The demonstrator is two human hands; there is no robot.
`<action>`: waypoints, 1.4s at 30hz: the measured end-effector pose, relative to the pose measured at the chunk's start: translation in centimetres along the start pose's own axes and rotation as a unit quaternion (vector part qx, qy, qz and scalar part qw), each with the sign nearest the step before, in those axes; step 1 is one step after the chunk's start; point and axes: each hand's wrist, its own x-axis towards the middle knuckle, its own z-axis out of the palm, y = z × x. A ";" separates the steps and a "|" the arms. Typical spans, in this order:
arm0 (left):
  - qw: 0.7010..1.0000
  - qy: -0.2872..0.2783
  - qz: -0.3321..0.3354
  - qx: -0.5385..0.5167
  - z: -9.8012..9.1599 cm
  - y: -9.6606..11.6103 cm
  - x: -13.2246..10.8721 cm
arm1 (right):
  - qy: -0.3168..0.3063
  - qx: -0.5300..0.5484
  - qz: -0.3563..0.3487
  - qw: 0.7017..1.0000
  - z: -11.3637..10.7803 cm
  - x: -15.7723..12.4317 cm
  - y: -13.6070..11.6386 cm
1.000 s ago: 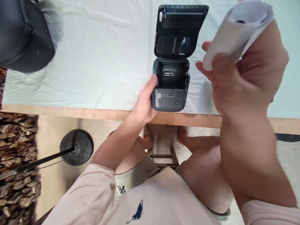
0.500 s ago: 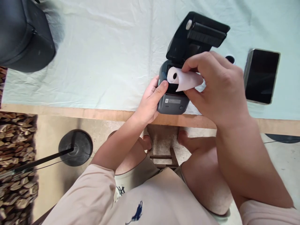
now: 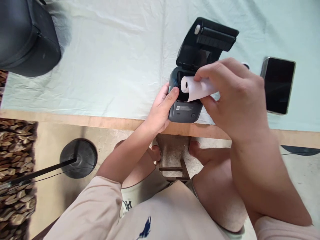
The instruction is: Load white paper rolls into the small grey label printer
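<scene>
A dark grey label printer [image 3: 185, 115] stands near the table's front edge, its lid [image 3: 205, 43] swung up and back. My left hand [image 3: 162, 108] grips the printer's left side, the thumb lying over the rim. Between the thumb and fingers of my right hand [image 3: 235, 93] is a white paper roll [image 3: 197, 88] with a dark core hole facing left and a loose flap of paper hanging down its front. The roll is over the printer's open compartment; whether it touches the inside is hidden. My right fingers cover the roll's right end.
A smartphone-like black slab [image 3: 280, 85] lies to the right on the pale green cloth [image 3: 112, 60]. A small dark-and-white object is partly hidden behind my right hand. At the far left sits a black bag [image 3: 30, 40]. Below the wooden edge [image 3: 112, 125] stands a round black base [image 3: 78, 158] with a pole.
The paper roll has shifted slightly right and its flap now hangs further over the front. My right hand moved a little right with it. The left hand keeps its hold.
</scene>
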 end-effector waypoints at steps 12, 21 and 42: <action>1.000 0.020 0.013 0.012 0.2 0.1 -0.1 | -0.006 0.019 0.002 1.000 0.6 0.0 -0.4; 1.000 0.011 0.012 -0.008 0.1 -0.1 0.0 | 0.017 0.005 0.016 1.000 1.0 0.0 -0.1; 1.000 0.018 0.008 -0.010 0.1 0.0 -0.2 | 0.051 0.030 0.007 0.998 1.6 0.2 0.2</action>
